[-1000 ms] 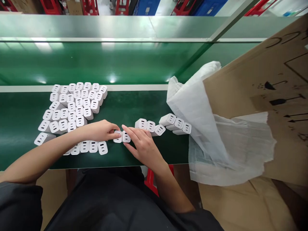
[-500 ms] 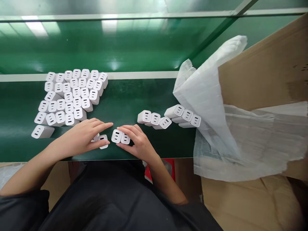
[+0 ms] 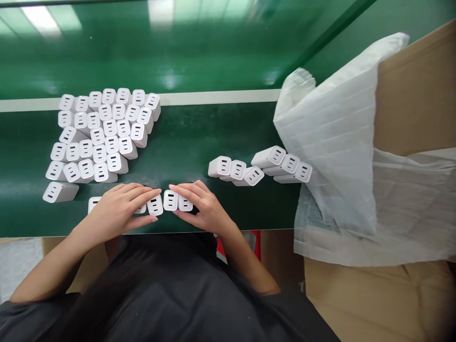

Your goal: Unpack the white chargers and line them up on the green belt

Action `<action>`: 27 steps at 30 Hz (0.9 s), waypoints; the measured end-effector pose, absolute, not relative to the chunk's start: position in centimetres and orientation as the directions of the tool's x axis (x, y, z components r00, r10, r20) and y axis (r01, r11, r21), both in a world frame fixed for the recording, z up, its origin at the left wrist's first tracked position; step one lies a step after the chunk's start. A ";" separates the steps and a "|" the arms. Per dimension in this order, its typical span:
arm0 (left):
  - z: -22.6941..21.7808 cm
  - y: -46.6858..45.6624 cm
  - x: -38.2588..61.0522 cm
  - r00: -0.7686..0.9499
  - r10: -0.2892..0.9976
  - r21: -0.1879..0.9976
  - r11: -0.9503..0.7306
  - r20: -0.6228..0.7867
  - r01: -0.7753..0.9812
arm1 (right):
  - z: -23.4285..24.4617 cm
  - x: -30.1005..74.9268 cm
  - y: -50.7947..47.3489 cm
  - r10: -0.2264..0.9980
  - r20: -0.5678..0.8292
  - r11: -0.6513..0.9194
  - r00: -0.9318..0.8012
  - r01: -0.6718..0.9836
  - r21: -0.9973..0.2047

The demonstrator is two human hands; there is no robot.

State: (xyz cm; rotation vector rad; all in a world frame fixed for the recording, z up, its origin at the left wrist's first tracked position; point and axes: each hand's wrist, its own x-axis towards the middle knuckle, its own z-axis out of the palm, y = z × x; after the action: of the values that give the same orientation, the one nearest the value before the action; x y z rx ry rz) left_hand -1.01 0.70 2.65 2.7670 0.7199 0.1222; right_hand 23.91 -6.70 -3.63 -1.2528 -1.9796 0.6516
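Head view: how much stands in order, asks the first.

— A packed block of chargers stands at the far left of the desk, answers the second. They are roughly thirty, too tight to count exactly. One single charger lies on its side just beside the block.

— And the hands?

— The left hand lies flat on the near row, its grip released, and it hides most of that row. Only three pieces show. The right hand has its grip closed lightly on a pair of chargers, fingers behind and thumb in front. This pair touches the right end of the row, at the near edge of the desk.

— What is not in line?

— Six loose chargers, it seems, in two groups of three. They lie between the hands and the white foam sheet that hangs from the cardboard box. Whether the box holds more is hidden.
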 end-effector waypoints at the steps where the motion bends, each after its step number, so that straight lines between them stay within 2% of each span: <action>1: 2.7 0.7 -0.9 0.874 0.485 0.293 -0.838 0.013 0.460 | -3.7 23.9 -6.7 0.910 0.293 0.412 -0.294 0.557 -0.721; 13: 2.7 0.6 -1.1 0.885 0.464 0.338 -0.829 -0.026 0.445 | -4.2 24.0 -6.5 0.883 0.334 0.465 -0.329 0.525 -0.712; 20: 3.3 0.3 -2.3 0.856 0.516 0.275 -0.818 -0.036 0.505 | -4.2 24.3 -6.8 0.887 0.316 0.449 -0.337 0.465 -0.763; 27: 2.4 0.5 -3.0 0.854 0.520 0.274 -0.821 -0.006 0.501 | -4.1 24.1 -6.8 0.890 0.318 0.446 -0.326 0.482 -0.754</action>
State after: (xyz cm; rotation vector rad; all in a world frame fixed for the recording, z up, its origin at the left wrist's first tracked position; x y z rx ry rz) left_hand -3.05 0.54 2.41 2.7642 0.7758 0.0993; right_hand 24.11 -6.84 -4.12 -1.1496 -1.9658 0.7098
